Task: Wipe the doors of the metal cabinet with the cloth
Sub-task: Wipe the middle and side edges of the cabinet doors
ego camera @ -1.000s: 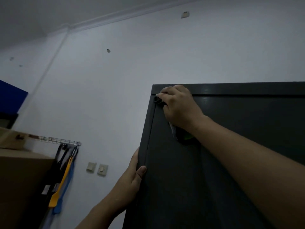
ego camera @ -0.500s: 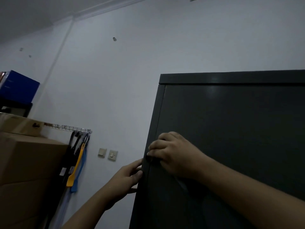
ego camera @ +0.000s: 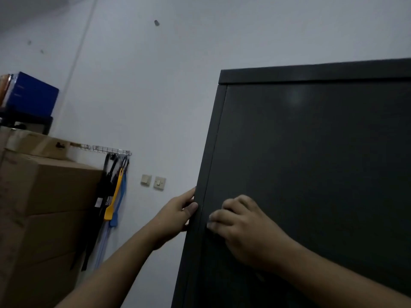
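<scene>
- Stacked cardboard boxes [ego camera: 44, 196] and a blue box [ego camera: 33, 96] are seen at the far left, well apart from the work.
- A yellow-handled tool [ego camera: 113, 196] is hung from a wire rack [ego camera: 111, 150] on the wall, and two wall switches [ego camera: 153, 182] are set between the rack and the cabinet.
- The left corner of the metal cabinet [ego camera: 311, 72] is gripped by the left hand [ego camera: 175, 216], with the thumb laid on the front frame and the fingers wrapped round the side; the cabinet is judged to be steadied by this.
- The right hand [ego camera: 242, 232] is pressed, fingers curled, against the left door [ego camera: 322, 163], just beside the door's left edge and roughly halfway down the visible panel.
- The cloth cannot be made out in the dim light. It is judged to be bunched under the right hand, but whether anything is gripped there cannot be told.
- The step in hand is judged to be a wiping stroke down the door's left margin.
- For the next move, pressure is to be kept flat on the panel. The stroke is to be carried lower or shifted rightward over the unwiped width, with the left hand kept clear of the path.
</scene>
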Tool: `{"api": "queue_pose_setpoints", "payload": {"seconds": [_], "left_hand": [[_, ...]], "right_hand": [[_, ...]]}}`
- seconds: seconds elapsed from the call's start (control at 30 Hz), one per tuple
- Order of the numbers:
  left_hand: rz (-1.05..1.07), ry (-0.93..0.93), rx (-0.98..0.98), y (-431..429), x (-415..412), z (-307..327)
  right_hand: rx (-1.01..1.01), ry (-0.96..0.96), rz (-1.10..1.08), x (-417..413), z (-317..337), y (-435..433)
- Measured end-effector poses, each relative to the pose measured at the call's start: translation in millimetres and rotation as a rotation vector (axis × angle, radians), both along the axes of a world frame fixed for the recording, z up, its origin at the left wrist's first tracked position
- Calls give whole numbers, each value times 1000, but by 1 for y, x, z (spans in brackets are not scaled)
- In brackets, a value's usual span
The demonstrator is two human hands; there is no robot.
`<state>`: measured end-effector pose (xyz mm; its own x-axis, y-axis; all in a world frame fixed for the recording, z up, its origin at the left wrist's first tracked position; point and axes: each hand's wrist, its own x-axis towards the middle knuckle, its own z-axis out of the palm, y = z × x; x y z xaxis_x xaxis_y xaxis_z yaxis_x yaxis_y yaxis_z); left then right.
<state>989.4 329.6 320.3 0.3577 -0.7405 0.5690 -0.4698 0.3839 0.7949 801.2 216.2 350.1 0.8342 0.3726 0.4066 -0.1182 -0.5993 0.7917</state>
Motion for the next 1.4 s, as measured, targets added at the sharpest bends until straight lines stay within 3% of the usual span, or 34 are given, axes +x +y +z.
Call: {"api": "queue_pose_setpoints", "payload": {"seconds": [0.1, 0.27, 0.33, 0.63, 0.87, 1.07, 1.27, 1.4], "left_hand": [[-56, 109, 37, 3, 3, -10], [-120, 208, 22, 2, 8, -32], [-136, 214, 20, 0, 10, -39], [-155, 233, 39, 7, 15, -62], [-123, 234, 47, 9, 14, -67], [-69, 213, 58, 12, 10, -71], [-30, 176, 48, 12, 7, -70], [-29, 165, 34, 12, 4, -68]], "right_hand": [[-72, 111, 7, -3, -12, 1], [100, -379, -12, 16, 30, 7], [113, -439, -38, 29, 27, 10], [21, -62, -11, 37, -53, 14], [82, -424, -151, 41, -4, 21], [-63, -191, -90, 28, -16, 15], [2, -344, -95, 34, 4, 16], [-18, -158, -93, 31, -21, 18]]}}
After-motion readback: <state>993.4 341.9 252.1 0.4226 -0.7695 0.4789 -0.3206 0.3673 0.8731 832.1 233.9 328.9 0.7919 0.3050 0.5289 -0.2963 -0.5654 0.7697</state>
